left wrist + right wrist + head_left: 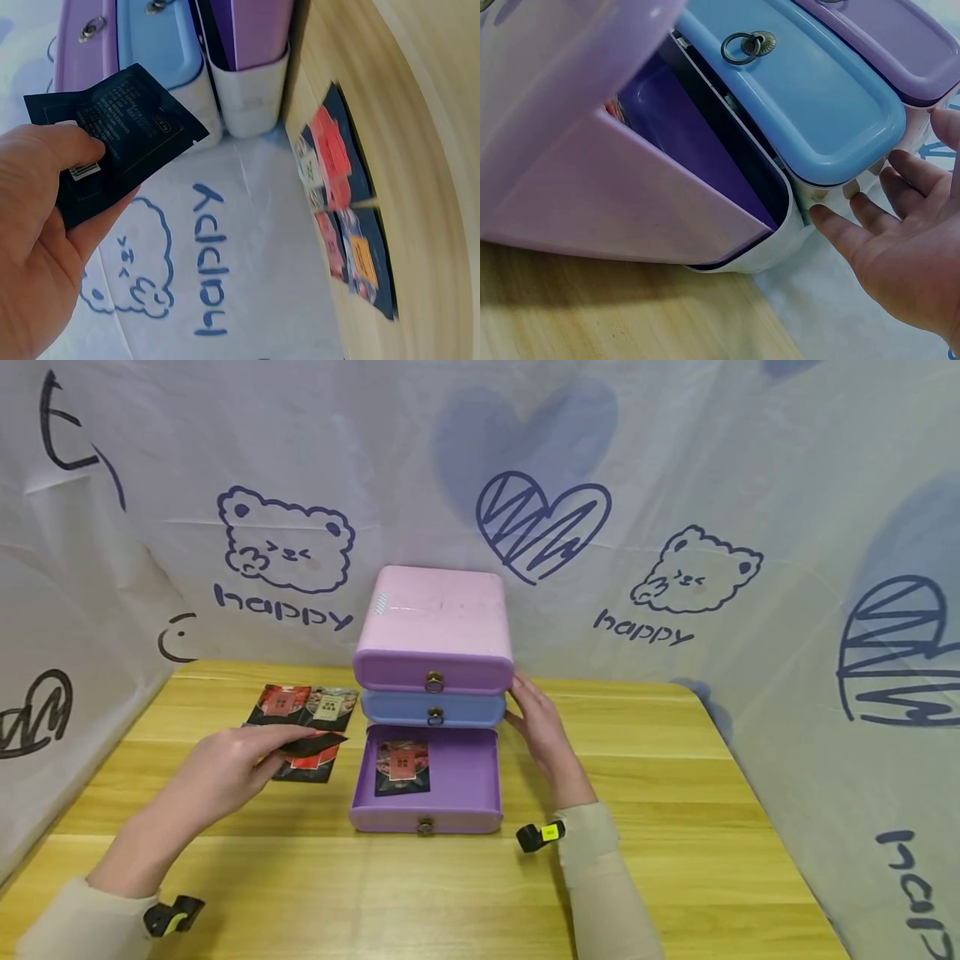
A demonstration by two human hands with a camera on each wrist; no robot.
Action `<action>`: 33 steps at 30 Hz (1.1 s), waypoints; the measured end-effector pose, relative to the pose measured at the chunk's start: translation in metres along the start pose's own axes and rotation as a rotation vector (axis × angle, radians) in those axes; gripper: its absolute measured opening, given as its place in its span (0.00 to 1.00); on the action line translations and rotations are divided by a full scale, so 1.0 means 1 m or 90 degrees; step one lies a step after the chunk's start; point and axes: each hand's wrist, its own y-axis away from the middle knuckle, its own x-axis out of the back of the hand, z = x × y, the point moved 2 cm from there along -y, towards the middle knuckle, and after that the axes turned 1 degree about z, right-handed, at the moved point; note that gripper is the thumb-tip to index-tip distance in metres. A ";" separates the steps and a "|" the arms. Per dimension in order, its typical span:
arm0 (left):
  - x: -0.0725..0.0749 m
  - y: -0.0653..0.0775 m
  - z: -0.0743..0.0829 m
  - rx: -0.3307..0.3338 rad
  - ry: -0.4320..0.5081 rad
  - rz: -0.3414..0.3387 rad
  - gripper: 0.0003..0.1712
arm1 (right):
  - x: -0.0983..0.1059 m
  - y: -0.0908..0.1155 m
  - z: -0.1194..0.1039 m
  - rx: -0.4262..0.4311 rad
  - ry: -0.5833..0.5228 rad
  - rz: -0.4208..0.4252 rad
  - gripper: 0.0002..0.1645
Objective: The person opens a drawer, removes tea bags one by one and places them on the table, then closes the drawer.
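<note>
My left hand (228, 770) pinches a small dark sachet (139, 131) between thumb and fingers, its printed back with a barcode facing the left wrist camera. The hand hovers just left of a three-tier drawer cabinet (442, 614). Its bottom drawer (467, 772) is pulled out, and one black-and-red sachet (402, 767) lies flat in its left half. The blue middle drawer (810, 90) and the purple top drawer (468, 673) are closed. Against the cabinet's right side rests my right hand (542, 727), fingers extended and spread, gripping nothing.
Several more sachets (334, 154) lie together on the wooden table (645, 827) left of the cabinet, partly covered by my left hand in the head view. A white cloth (405, 468) with drawn bears and hearts hangs behind and at both sides.
</note>
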 end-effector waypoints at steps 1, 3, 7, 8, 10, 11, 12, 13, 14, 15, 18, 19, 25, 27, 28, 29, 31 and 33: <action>0.001 0.002 -0.002 0.008 -0.008 -0.004 0.31 | 0.000 0.000 0.000 -0.002 0.002 0.000 0.29; 0.005 0.006 -0.005 0.024 -0.021 -0.014 0.31 | 0.000 0.000 0.000 -0.005 0.003 -0.002 0.29; 0.011 0.015 -0.014 0.044 -0.035 -0.026 0.30 | -0.001 0.000 0.000 -0.005 0.004 0.000 0.29; 0.013 0.018 -0.017 0.048 -0.036 -0.025 0.29 | -0.001 0.000 0.000 -0.003 0.005 -0.001 0.29; 0.014 0.023 -0.022 0.047 -0.042 -0.025 0.28 | -0.001 0.000 0.001 0.004 0.009 -0.001 0.29; 0.015 0.026 -0.025 0.045 -0.046 -0.026 0.27 | -0.001 0.000 0.001 0.008 0.011 0.000 0.29; 0.015 0.028 -0.028 0.045 -0.051 -0.027 0.27 | 0.001 -0.002 0.004 0.018 0.007 -0.006 0.29; 0.015 0.031 -0.031 0.047 -0.054 -0.031 0.26 | 0.001 -0.002 0.005 0.023 0.007 -0.008 0.30; 0.015 0.033 -0.033 0.052 -0.058 -0.037 0.25 | 0.002 -0.003 0.005 0.023 0.008 -0.008 0.29; 0.015 0.036 -0.036 0.056 -0.062 -0.044 0.25 | 0.002 -0.003 0.005 0.023 0.009 -0.008 0.29; 0.014 0.043 -0.042 0.070 -0.070 -0.065 0.22 | 0.001 -0.001 0.001 0.015 0.004 -0.010 0.29; 0.013 0.045 -0.044 0.070 -0.073 -0.068 0.21 | -0.001 0.000 -0.002 0.003 0.008 -0.003 0.28; 0.007 0.056 -0.052 0.090 -0.081 -0.117 0.20 | -0.001 0.000 0.000 -0.013 0.005 0.006 0.29; 0.005 0.060 -0.054 0.117 -0.076 -0.156 0.20 | -0.001 0.000 0.000 -0.011 0.002 0.002 0.29; 0.004 0.061 -0.055 0.125 -0.073 -0.171 0.20 | -0.001 0.000 0.000 -0.011 0.003 0.001 0.29; 0.003 0.062 -0.056 0.134 -0.069 -0.185 0.21 | -0.001 0.000 0.000 -0.010 0.003 0.001 0.29; 0.002 0.065 -0.058 0.139 -0.061 -0.195 0.21 | -0.001 0.000 0.000 -0.008 0.004 0.003 0.29; 0.001 0.066 -0.059 0.136 -0.058 -0.195 0.21 | -0.001 0.000 0.001 -0.007 0.005 0.006 0.29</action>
